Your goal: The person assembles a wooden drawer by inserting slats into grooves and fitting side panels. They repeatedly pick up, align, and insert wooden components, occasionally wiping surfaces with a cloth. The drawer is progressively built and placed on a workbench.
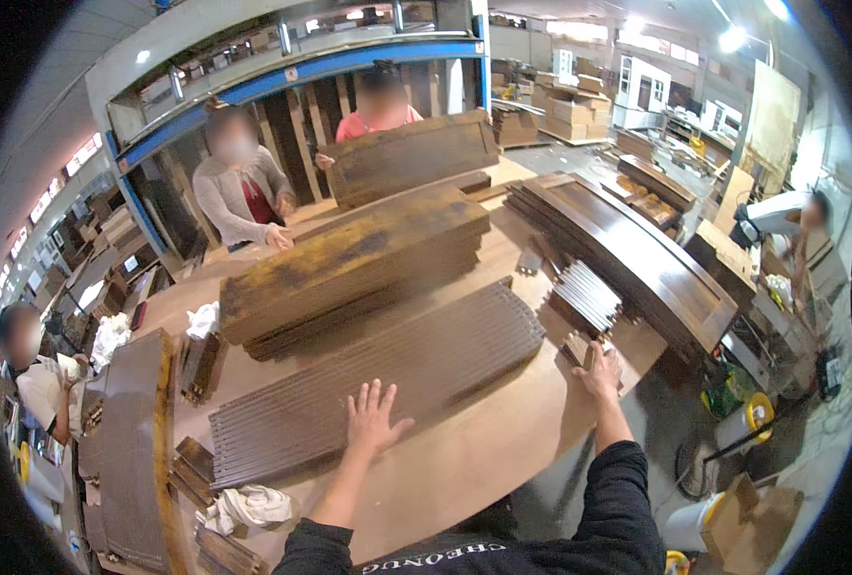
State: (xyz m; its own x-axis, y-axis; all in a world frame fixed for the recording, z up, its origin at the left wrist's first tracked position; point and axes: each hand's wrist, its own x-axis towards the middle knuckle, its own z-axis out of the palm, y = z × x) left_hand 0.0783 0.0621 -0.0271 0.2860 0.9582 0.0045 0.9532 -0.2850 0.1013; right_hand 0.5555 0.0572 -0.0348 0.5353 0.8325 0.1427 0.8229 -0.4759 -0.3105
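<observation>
Over brown slats (426, 353), left hand (375, 425) splayed, palm down

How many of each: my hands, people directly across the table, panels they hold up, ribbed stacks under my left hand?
Your hands: 2 (left hand, right hand)
People across the table: 2 (grey cardigan, pink top)
Panel held up: 1
Ribbed stack: 1
Total: 6

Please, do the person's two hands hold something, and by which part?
The left hand, spread over the brown slats, holds nothing. The right hand is at small wooden pieces; whether it grips one cannot be told.
</observation>
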